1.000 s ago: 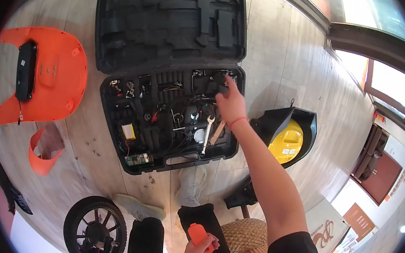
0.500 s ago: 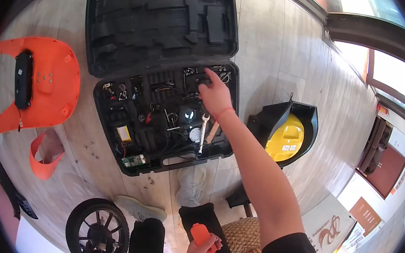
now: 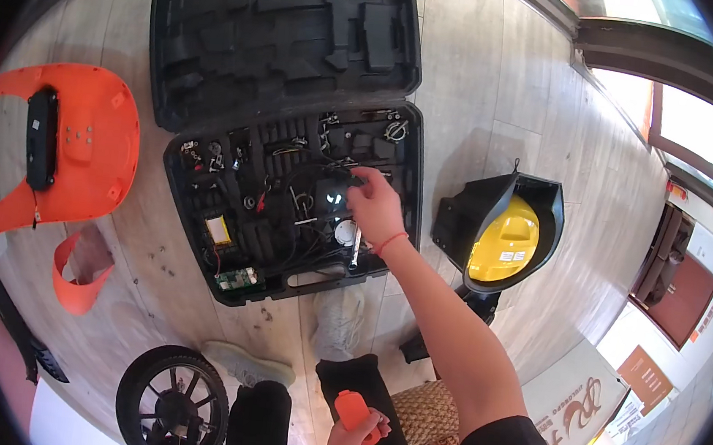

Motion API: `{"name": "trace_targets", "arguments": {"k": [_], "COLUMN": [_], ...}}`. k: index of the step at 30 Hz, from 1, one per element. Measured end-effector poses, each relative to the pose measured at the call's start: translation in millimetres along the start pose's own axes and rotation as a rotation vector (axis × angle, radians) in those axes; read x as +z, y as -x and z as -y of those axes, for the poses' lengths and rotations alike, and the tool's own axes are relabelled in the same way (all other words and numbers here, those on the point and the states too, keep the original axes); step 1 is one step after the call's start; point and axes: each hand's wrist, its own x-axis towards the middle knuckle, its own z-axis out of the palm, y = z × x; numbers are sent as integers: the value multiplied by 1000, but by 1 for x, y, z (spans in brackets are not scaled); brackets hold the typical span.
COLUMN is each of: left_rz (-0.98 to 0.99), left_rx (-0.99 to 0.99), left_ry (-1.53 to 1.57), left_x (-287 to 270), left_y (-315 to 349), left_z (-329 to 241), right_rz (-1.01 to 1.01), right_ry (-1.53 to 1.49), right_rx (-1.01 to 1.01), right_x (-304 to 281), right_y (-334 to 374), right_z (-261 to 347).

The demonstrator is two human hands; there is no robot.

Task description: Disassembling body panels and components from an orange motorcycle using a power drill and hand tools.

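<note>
two hands are showing, seen from above by a person sitting over a pale wooden floor [image 3: 487, 90]. lying open on that floor is a big black tool case [image 3: 296, 132], its moulded lid flat at the top and its tray of small tools nearer the person. to the left of the case, an orange shell panel [image 3: 83, 148] and a smaller orange piece [image 3: 81, 270] are lying apart from it. to the right, a black and yellow housing [image 3: 504, 235] is sitting on the floor, and a black wheel [image 3: 176, 397] is lying near the person's knees.

the right hand [image 3: 374, 211] is reaching into the middle of the tray, fingers curled down among the tools; whether they are gripping anything cannot be told. a wrench [image 3: 355, 248] is lying in the tray just beside that hand. the left hand [image 3: 350, 442] is resting by the lap, fingers closing around a small orange tool [image 3: 351, 410].

judging by the loose panels and wheel, something is lying in pieces, and a tool is only now being picked out, so most of the work seems to be ahead.
</note>
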Motion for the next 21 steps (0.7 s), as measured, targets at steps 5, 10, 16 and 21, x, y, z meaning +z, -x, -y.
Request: {"name": "trace_targets", "arguments": {"k": [5, 10, 16, 21], "left_rz": [-45, -37, -61, -43], "left_rx": [-27, -13, -2, 2], "left_ry": [-4, -10, -26, -38], "left_x": [5, 10, 10, 8], "left_y": [0, -1, -2, -2], "left_z": [-4, -4, -6, -2], "right_rz": [-107, -169, -127, -134], "right_ry": [22, 282, 595, 477], "right_rx": [-4, -368, -476, -493], "right_x": [-2, 10, 16, 14], "right_y": [-14, -42, -52, -48], "right_z": [8, 28, 31, 29]}}
